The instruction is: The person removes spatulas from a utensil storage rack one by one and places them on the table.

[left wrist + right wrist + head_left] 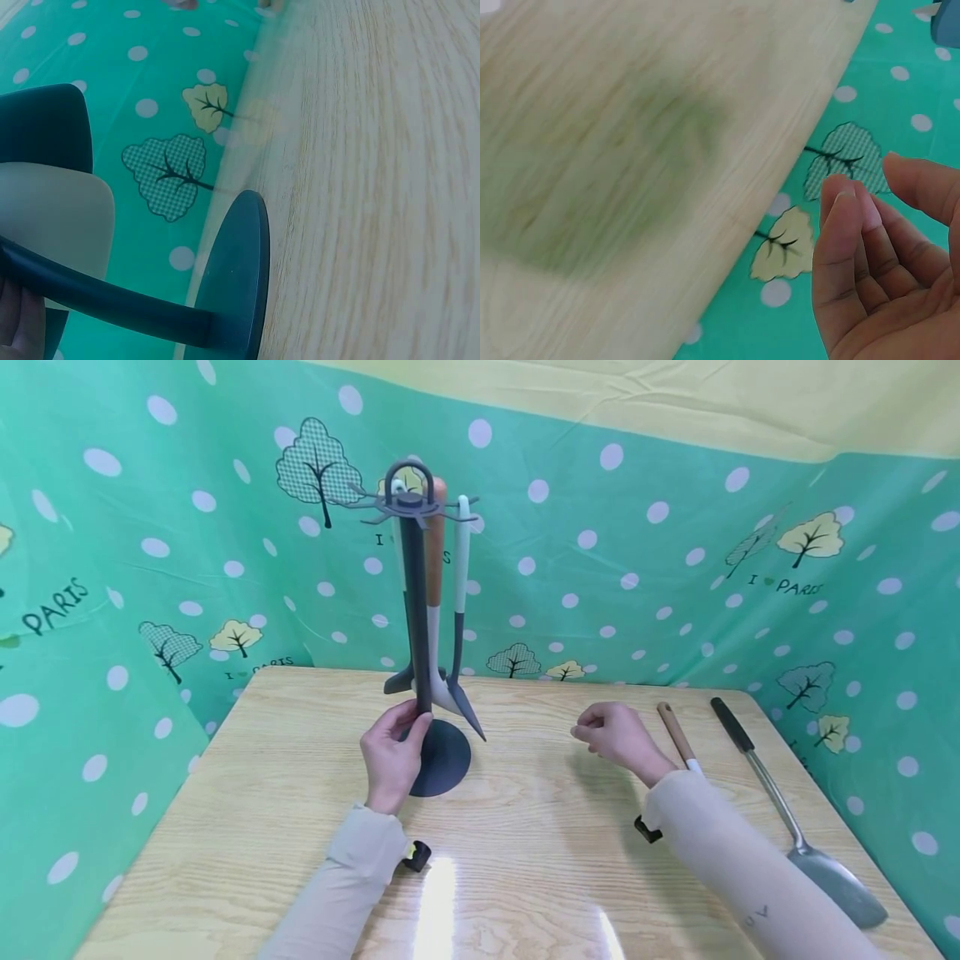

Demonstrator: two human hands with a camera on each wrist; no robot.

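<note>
My left hand (393,752) grips the lower part of the dark pole of a utensil rack (416,610), just above its round base (442,768). Several kitchen utensils hang from the hooks at the top. One has an orange-brown handle (435,556) and a white head; another has a mint handle (462,556) and a dark, flat head. A third hangs partly hidden behind the pole. In the left wrist view, the rack's base (232,285) stands on the table. My right hand (622,739) hovers above the table, fingers loosely bent and holding nothing.
To the right lies a long metal wok spatula (771,793) with a black handle. Beside it, a brown-handled utensil (677,735) is mostly hidden by my right sleeve. A green dotted cloth (570,568) hangs along the back and sides of the wooden table (525,827).
</note>
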